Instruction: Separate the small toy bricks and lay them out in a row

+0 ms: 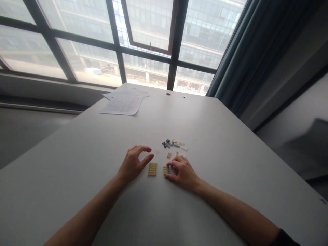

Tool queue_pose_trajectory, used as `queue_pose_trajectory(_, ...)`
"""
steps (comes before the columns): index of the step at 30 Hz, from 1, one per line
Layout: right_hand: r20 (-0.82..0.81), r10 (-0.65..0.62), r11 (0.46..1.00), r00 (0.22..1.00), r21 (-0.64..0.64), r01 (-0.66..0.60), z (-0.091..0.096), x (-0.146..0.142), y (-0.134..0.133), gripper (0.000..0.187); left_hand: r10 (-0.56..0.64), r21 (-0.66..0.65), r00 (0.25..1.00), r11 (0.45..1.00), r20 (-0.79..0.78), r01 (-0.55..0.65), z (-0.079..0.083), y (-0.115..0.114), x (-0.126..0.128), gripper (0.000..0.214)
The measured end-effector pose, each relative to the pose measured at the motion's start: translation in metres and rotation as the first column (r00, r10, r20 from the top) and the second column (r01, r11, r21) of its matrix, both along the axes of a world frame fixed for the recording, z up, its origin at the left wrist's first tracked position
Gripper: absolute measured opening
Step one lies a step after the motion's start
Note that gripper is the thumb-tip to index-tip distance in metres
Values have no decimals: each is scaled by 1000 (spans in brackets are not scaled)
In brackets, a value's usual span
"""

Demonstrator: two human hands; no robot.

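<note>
My left hand (133, 162) is open, its thumb and fingers apart with nothing between them. Just to its right lies a tan studded building-brick plate (152, 169), flat on the table. My right hand (183, 172) has its thumb and fingertips around a smaller tan and grey brick plate (165, 170), which rests on the table; part of that plate is hidden by the fingers. Beyond the right hand are a small tan brick (169, 155) and another narrow tan piece (177, 153).
A loose pile of black and grey pieces (167, 143) and white pieces (179, 141) lies beyond my hands on the white table (200, 123). Printed papers (123, 102) are at the far left edge. Windows and a dark curtain (246, 54) stand behind.
</note>
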State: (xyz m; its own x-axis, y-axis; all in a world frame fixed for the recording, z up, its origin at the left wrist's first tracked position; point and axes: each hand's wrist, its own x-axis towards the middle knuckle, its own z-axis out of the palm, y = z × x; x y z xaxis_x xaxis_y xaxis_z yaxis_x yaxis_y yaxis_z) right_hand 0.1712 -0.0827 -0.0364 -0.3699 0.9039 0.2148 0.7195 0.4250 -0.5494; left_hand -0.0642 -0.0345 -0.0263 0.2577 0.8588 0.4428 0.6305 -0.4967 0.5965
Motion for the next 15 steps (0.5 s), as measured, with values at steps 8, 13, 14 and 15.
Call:
queue_pose_trajectory(8, -677, -228, 912, 700, -400, -90, 6, 1, 7, 32, 11, -19, 999, 1000, 52, -10, -5, 3, -3, 31)
queue_pose_trajectory(13, -821, -563, 686, 95, -528, -501, 15, 2, 11, 42, 12, -12, 999, 1000, 46, -11, -6, 2, -4, 32)
queue_pose_trajectory(14, -817, -570, 678, 83, -525, -515, 16, 3, 12, 42, 14, -10, 999, 1000, 44, -13, -6, 2, -4, 32)
queue_pose_trajectory(15, -821, -562, 688, 99, -530, -496, 16, 3, 12, 42, 14, -9, 999, 1000, 43, -13, -6, 2, -4, 32)
